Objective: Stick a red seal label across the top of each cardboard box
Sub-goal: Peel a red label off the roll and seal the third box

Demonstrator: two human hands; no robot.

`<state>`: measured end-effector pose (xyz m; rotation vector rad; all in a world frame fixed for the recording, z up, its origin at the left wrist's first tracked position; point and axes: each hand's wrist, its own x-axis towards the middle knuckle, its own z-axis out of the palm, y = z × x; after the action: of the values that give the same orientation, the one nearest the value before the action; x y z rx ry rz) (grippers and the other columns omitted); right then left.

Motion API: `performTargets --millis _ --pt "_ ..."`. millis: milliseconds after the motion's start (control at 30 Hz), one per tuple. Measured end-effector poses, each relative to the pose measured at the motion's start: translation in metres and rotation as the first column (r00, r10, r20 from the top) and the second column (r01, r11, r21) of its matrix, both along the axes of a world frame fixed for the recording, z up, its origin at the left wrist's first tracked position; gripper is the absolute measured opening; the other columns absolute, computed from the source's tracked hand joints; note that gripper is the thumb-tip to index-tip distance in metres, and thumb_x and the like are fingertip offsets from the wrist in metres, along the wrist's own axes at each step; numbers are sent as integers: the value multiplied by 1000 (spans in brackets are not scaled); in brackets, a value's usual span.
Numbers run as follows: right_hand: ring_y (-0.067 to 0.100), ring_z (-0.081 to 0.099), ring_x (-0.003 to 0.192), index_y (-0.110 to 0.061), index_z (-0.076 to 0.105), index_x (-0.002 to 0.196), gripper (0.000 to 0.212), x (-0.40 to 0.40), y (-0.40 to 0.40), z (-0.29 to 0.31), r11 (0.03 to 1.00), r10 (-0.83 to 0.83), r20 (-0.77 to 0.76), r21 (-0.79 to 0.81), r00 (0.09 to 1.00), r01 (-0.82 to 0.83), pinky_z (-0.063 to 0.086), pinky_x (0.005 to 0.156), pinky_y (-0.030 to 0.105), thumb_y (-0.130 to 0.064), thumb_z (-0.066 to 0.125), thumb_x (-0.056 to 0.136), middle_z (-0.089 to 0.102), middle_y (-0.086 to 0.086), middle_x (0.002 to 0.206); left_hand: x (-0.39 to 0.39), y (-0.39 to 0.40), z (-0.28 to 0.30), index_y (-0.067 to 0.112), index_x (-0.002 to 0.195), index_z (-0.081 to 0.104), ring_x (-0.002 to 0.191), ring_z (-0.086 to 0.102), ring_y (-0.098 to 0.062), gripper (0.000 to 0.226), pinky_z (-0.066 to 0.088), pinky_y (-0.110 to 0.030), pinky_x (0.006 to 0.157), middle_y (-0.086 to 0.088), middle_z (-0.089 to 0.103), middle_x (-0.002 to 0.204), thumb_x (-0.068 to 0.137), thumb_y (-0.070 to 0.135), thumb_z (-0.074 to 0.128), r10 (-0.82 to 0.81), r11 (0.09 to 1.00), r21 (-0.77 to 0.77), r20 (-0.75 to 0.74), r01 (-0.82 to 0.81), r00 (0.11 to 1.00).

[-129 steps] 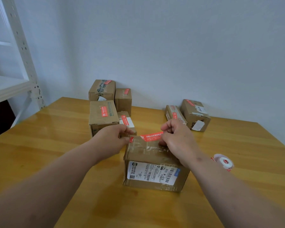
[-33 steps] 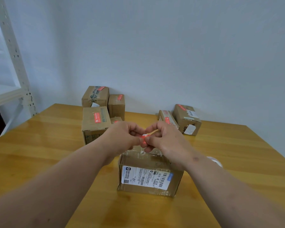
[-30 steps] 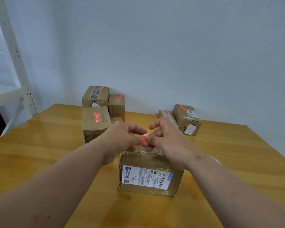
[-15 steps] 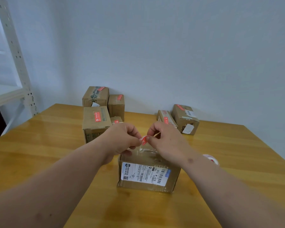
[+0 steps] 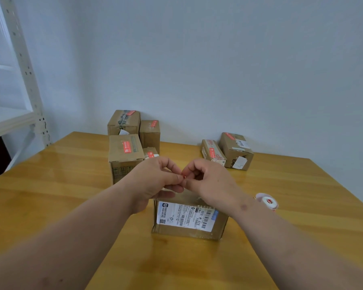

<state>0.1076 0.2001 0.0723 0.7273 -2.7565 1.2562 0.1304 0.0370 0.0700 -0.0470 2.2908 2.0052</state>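
Pinching red label (image 5: 183, 176) between both hands, above box (image 5: 189, 221)

Head view — forward, down, close.

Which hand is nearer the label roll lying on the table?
Right. The right hand is above the near box, with its wrist close to the label roll. The left hand is farther off, beyond the right hand. Both pinch a red label.

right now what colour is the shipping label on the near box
White with black print and a blue corner, head view.
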Motion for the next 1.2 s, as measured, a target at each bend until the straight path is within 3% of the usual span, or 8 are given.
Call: performTargets --millis 100,233,433,633,967,1133,1200 --pt "1 56 65 -25 68 90 4 2 -1 -1 999 7 36 -43 999 -5 45 57 15 -25 72 88 66 -5 78 1 -2 -2 8 103 56 80 72 -21 16 59 -39 78 -12 76 88 90 5 65 11 999 44 7 -11 1000" --pt "11 67 79 -26 67 88 11 5 -1 -2 999 10 50 -44 999 -8 51 66 22 -16 66 92 67 -6 78 3 -4 -2 2 103 64 76 71 -20 14 60 -38 78 -13 75 88 91 6 65 -5 1000 14 -9 5 1000" --pt "4 68 75 -21 64 91 6 11 0 2 998 -13 79 -66 997 18 48 66 19 -16 62 94 70 -5 84 8 -2 -2 10 85 67 67 59 -13 6 60 -37 69 -3 62 70 87 13 71 15 999 -34 -30 -16 999" --pt "7 70 74 -20 58 96 9 16 -1 0 995 -4 75 -102 997 11 53 70 24 -13 62 94 69 1 86 18 -1 -1 11 86 65 71 63 -13 8 59 -35 71 -1 68 72 86 15 72 -17 1000 -22 -31 16 999" --pt "8 70 70 -15 58 98 17 38 -3 8 987 54 95 -157 994 -39 52 66 18 -2 64 89 72 12 89 35 3 6 14 85 61 63 62 -12 13 57 -32 69 -2 66 70 85 17 73 -13 999 -31 -19 13 1000" --pt "30 70 89 -17 59 98 26 44 -1 11 984 81 92 -167 992 -65 55 82 44 -3 71 80 72 15 91 40 3 7 15 83 60 61 61 -11 13 56 -32 71 -1 65 67 85 16 72 9 999 -33 -13 -9 1000" --pt "30 70 88 -16 60 98 27 45 -1 10 983 86 94 -169 992 -69 55 84 44 -4 75 79 71 14 90 42 2 8 14 84 60 62 62 -12 12 56 -34 74 -2 67 70 86 16 72 14 999 -33 -1 -14 1000"
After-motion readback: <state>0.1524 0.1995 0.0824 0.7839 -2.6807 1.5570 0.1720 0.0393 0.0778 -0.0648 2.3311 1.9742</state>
